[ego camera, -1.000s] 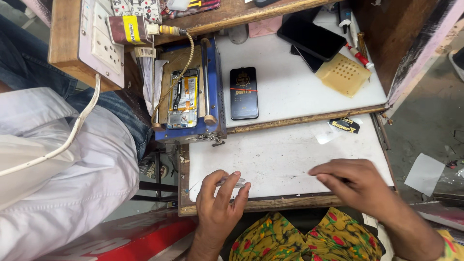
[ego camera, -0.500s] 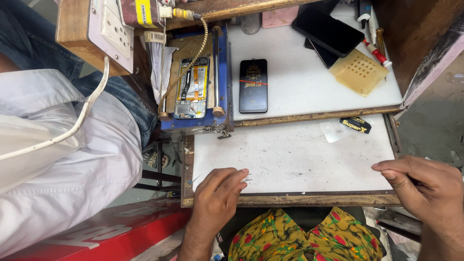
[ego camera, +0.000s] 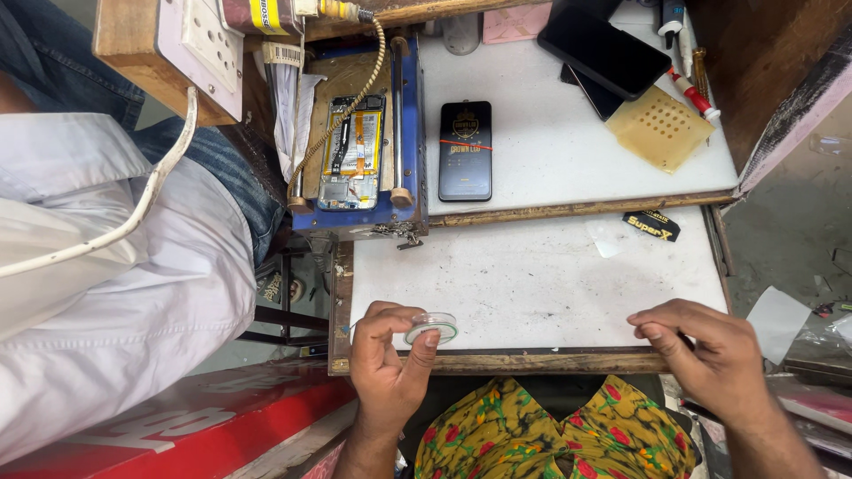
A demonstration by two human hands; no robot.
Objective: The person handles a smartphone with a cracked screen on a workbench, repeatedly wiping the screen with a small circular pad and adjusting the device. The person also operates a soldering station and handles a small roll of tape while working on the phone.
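Left hand (ego camera: 390, 359) pinching small clear spool (ego camera: 431, 327) between thumb and fingers, at near edge of lower white surface (ego camera: 532, 284); spool held just above the surface edge, tilted toward camera

Right hand (ego camera: 701, 350) at right near edge, fingers curled together, thumb against fingertips; can't tell if anything is pinched there

Well apart from each other, bare white surface between

Further back on upper surface: dark phone (ego camera: 465, 150) lying flat, screen lit; blue jig (ego camera: 355, 160) just left of it with opened phone (ego camera: 353, 153) clamped inside, braided cable (ego camera: 351, 106) running across it

Far right corner: black phone (ego camera: 603, 51) partly over yellow perforated pad (ego camera: 658, 129); red-and-white pen (ego camera: 694, 89) beside pad

Small black label (ego camera: 652, 224) at right end of lower surface

Person in white shirt (ego camera: 115, 293) at left; white cord (ego camera: 133, 222) across the shirt
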